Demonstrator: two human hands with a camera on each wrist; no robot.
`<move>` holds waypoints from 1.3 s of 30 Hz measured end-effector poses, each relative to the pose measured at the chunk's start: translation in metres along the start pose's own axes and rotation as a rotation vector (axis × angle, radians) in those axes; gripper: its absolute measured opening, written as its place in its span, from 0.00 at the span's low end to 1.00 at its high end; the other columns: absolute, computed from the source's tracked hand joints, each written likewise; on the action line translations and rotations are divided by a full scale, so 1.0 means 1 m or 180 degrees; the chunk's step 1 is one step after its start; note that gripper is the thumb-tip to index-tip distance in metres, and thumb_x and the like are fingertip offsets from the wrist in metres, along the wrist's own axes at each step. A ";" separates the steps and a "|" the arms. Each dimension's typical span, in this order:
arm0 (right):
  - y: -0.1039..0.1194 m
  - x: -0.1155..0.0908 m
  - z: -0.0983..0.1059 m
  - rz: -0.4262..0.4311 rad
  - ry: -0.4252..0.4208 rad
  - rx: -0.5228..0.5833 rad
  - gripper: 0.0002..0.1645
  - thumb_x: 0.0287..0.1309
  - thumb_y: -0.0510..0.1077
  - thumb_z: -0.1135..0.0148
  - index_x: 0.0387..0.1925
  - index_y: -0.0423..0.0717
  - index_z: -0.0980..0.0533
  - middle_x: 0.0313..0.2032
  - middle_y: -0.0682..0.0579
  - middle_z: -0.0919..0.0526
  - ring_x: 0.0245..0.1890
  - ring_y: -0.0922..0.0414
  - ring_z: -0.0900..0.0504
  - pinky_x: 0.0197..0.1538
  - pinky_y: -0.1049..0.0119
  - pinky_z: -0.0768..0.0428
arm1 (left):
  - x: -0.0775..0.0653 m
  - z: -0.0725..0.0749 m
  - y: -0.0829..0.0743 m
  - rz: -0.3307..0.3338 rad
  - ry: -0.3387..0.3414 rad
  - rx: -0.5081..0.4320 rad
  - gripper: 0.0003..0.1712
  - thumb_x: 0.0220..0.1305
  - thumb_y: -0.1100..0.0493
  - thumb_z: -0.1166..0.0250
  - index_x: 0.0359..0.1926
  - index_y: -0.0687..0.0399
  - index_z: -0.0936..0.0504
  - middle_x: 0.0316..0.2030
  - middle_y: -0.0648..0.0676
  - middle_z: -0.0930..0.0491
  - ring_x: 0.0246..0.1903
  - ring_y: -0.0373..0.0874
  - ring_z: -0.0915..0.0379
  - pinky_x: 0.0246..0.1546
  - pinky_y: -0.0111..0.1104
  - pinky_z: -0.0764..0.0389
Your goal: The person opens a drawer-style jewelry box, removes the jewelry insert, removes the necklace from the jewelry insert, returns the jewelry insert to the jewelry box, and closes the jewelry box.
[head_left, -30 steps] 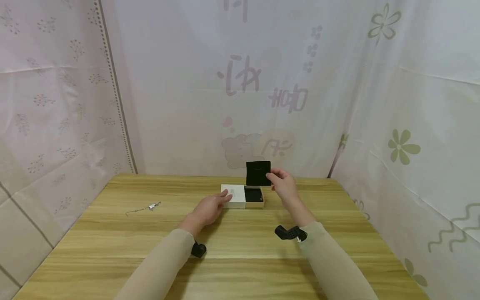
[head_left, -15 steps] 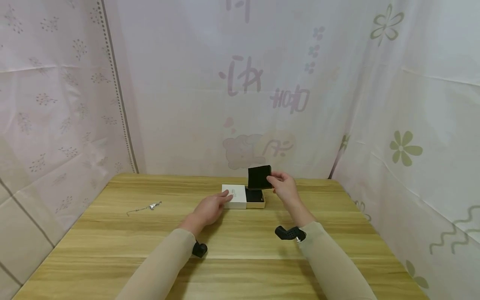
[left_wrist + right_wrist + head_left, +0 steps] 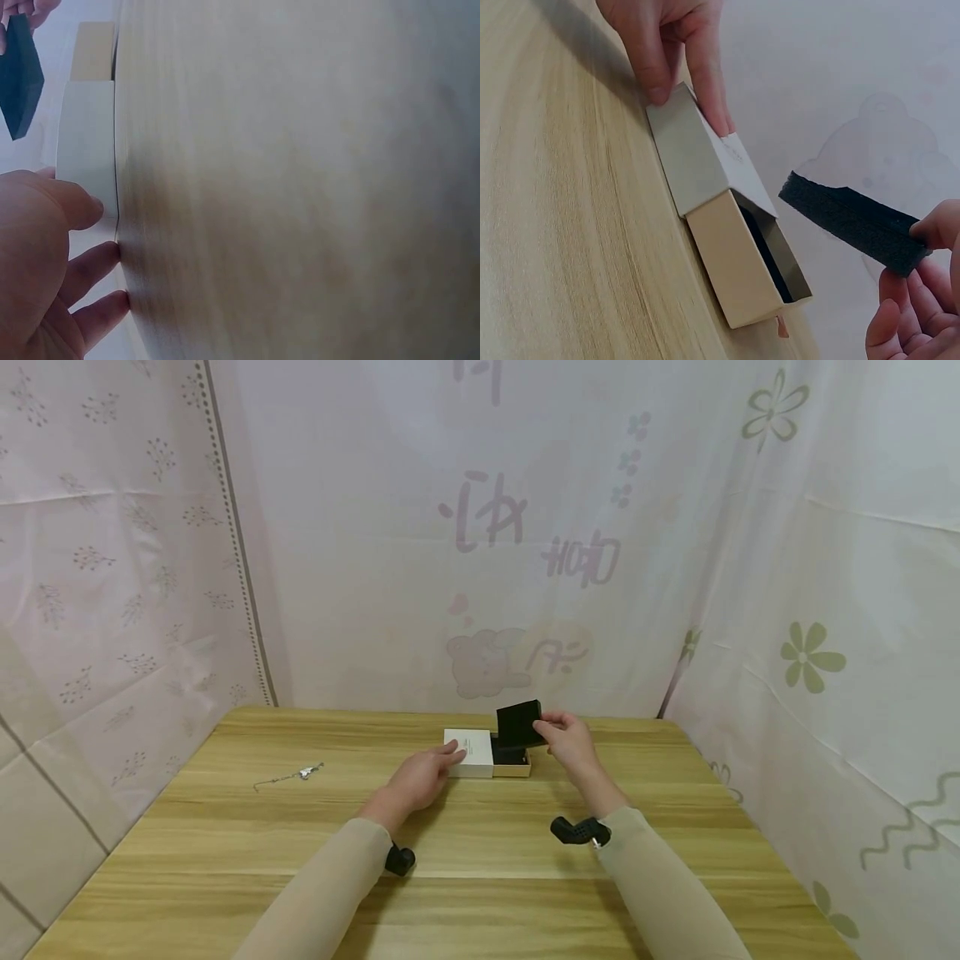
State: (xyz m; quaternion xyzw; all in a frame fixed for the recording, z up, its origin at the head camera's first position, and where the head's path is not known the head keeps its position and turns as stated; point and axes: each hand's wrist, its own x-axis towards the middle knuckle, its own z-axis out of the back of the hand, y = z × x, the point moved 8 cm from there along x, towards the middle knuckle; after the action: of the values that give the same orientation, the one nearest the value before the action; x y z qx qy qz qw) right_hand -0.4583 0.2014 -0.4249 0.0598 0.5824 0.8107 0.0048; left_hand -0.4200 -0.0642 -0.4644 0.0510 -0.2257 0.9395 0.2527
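A small white box sleeve [image 3: 468, 743] lies on the table, with its tan drawer [image 3: 731, 262] slid partly out toward the right. Black lining shows inside the drawer. My left hand [image 3: 420, 777] grips the sleeve's left end, thumb on the near side and a finger on top. Between thumb and fingers of my right hand [image 3: 572, 745] is a square black foam pad [image 3: 851, 221], held by its right edge. The pad is tilted above the open drawer and hides part of it in the head view. A small ribbon tab [image 3: 782, 326] hangs at the drawer's end.
A thin silver chain with a shiny charm [image 3: 306, 772] lies on the wooden table [image 3: 480, 902], left of the box. Patterned curtains [image 3: 360, 568] surround the back and sides. Black wrist cameras [image 3: 577, 830] sit at both sleeves.
My right hand has lowered the foam pad toward the drawer and tilted it from nearly upright. My left hand keeps its grip on the box sleeve.
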 end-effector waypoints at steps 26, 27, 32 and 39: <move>-0.015 -0.004 0.001 -0.0108 0.0003 -0.0265 0.26 0.78 0.49 0.34 0.67 0.37 0.22 0.61 0.36 0.16 0.56 0.45 0.16 0.58 0.46 0.14 | -0.001 -0.001 0.002 0.0008 -0.0010 -0.0003 0.31 0.81 0.69 0.41 0.80 0.49 0.24 0.82 0.58 0.32 0.75 0.64 0.26 0.73 0.55 0.22; -0.015 -0.003 0.001 -0.0105 -0.0013 -0.0294 0.26 0.78 0.49 0.34 0.66 0.37 0.22 0.60 0.36 0.16 0.55 0.45 0.16 0.57 0.46 0.14 | -0.001 -0.001 0.002 0.0007 -0.0007 0.0006 0.31 0.81 0.69 0.41 0.80 0.49 0.24 0.82 0.58 0.32 0.75 0.64 0.26 0.73 0.55 0.22; -0.017 -0.002 0.002 -0.0103 -0.0096 -0.0468 0.22 0.76 0.50 0.33 0.59 0.37 0.19 0.53 0.39 0.14 0.48 0.48 0.15 0.47 0.57 0.13 | -0.001 -0.001 0.002 0.0016 0.0006 0.0008 0.31 0.81 0.69 0.41 0.80 0.48 0.25 0.83 0.57 0.32 0.75 0.64 0.26 0.73 0.55 0.22; -0.020 -0.002 0.002 -0.0133 -0.0212 -0.0750 0.19 0.76 0.50 0.33 0.56 0.39 0.18 0.50 0.42 0.12 0.49 0.47 0.15 0.46 0.64 0.21 | 0.001 -0.002 0.002 -0.0020 -0.0030 -0.0003 0.31 0.81 0.70 0.41 0.80 0.49 0.24 0.82 0.58 0.32 0.75 0.63 0.26 0.72 0.55 0.21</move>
State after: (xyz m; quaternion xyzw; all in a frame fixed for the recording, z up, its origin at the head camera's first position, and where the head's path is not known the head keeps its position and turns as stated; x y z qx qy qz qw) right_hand -0.4569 0.2097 -0.4434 0.0735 0.4837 0.8708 0.0481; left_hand -0.4216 -0.0649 -0.4669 0.0560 -0.2272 0.9383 0.2546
